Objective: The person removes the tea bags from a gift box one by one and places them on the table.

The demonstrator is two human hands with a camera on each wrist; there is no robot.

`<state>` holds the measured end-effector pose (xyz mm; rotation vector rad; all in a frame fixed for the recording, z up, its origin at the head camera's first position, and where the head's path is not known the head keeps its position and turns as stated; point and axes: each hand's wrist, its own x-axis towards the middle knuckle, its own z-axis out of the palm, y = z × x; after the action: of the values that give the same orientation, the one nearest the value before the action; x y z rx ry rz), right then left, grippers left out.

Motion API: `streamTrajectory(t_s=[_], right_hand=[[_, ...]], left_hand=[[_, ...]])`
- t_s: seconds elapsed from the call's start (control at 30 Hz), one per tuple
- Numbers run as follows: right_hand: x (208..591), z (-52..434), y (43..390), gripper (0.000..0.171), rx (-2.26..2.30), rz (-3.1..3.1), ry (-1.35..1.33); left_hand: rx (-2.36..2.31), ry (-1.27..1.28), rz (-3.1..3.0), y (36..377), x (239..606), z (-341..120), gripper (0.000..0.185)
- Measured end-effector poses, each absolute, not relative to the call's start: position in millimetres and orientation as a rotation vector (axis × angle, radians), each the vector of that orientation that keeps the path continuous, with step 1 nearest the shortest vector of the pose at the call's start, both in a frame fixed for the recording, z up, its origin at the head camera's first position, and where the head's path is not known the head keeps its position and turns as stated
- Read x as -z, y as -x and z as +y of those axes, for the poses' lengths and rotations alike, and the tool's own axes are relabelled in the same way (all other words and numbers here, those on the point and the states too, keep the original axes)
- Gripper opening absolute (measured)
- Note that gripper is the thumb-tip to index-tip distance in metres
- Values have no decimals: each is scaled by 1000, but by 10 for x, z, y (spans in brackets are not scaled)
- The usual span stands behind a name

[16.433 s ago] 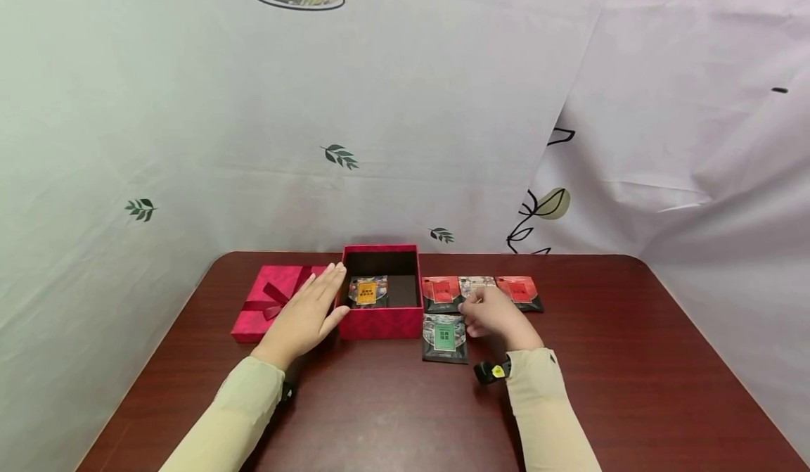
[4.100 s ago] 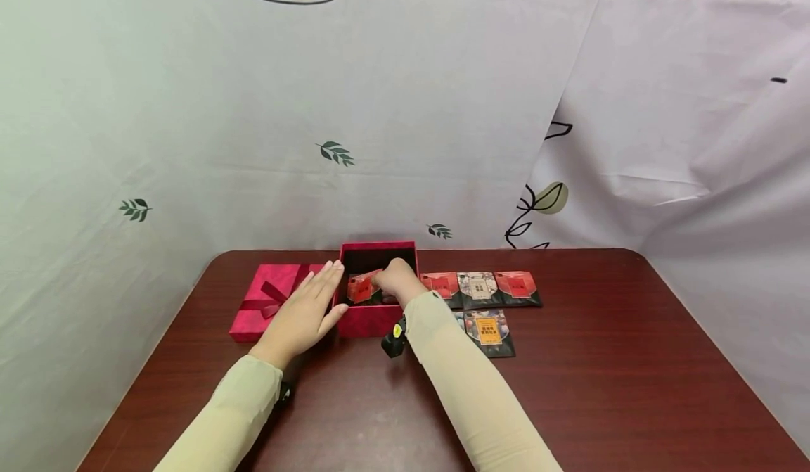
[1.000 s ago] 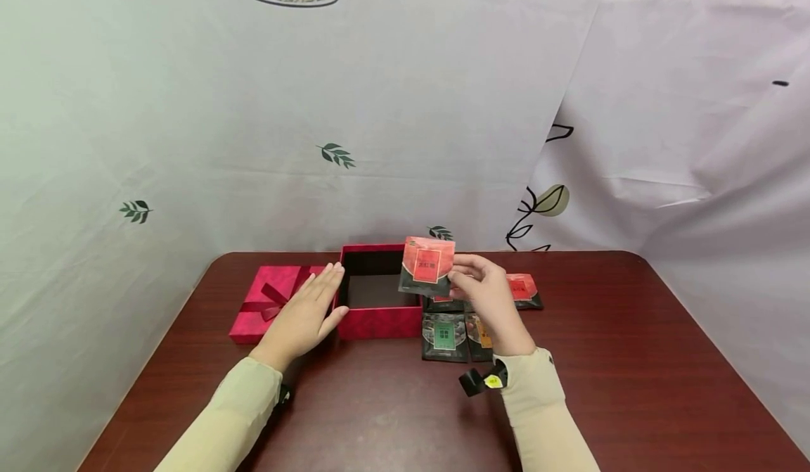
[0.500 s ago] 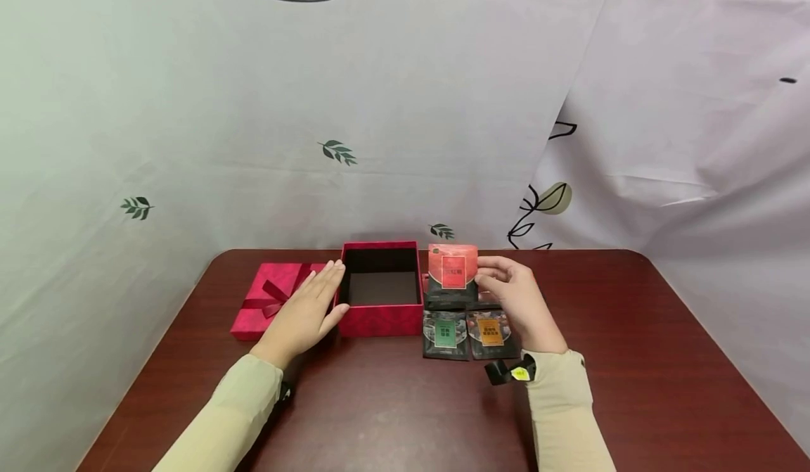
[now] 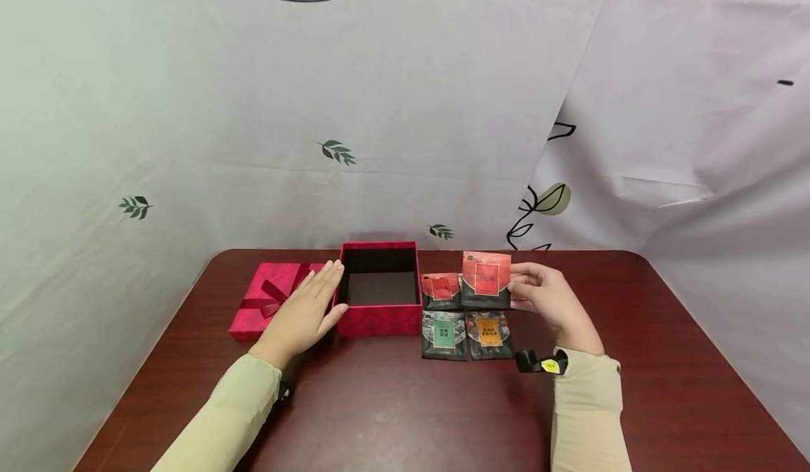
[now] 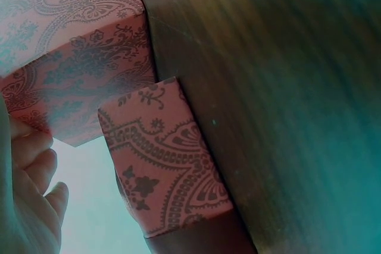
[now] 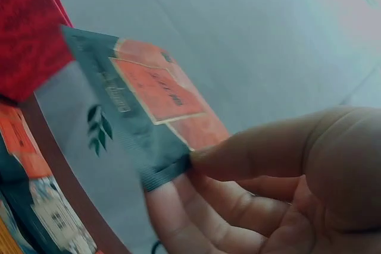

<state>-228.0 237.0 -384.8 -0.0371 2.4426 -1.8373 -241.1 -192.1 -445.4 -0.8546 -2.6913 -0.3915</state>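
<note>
My right hand (image 5: 544, 296) pinches a red-and-black sachet (image 5: 486, 280) by its right edge, thumb in front and fingers behind. It is held upright over the back row of sachets, covering most of a white-labelled sachet (image 7: 58, 218) there. My left hand (image 5: 304, 314) lies with straight fingers at the left side of an open red box (image 5: 380, 321), whose dark floor shows. Right of the box, another red sachet (image 5: 441, 289) lies behind a green-labelled sachet (image 5: 444, 335) and an orange-labelled sachet (image 5: 489, 334). The right-hand red sachet of the back row is hidden.
The red box lid (image 5: 262, 303) with a dark red ribbon bow lies left of the box, partly behind my left hand. A brown wooden table (image 5: 392, 409) bears everything. A pale patterned cloth (image 5: 405, 106) hangs behind its far edge.
The orange-labelled sachet has gone from the box to the table beside the green one. My right hand has lifted the red sachet out of the box and carried it right. The left hand stays put.
</note>
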Motion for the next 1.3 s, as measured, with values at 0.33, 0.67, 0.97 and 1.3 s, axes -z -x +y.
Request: streamTrajectory(t_s=[0.33, 0.67, 0.97, 1.3], right_hand=[[3949, 2648, 2246, 40, 1692, 2420, 47], [4106, 2948, 2211, 35, 1514, 2431, -7], [4203, 3123, 2181, 31, 1515, 2392, -117], [4294, 3249, 2143, 25, 1536, 2316, -222]], left_hand=[[398, 858, -2669, 2401, 4456, -1923, 71], [399, 849, -2675, 2400, 4457, -1920, 70], [396, 856, -2659, 2403, 4454, -1934, 70], [406, 842, -2701, 2395, 4445, -1927, 71]])
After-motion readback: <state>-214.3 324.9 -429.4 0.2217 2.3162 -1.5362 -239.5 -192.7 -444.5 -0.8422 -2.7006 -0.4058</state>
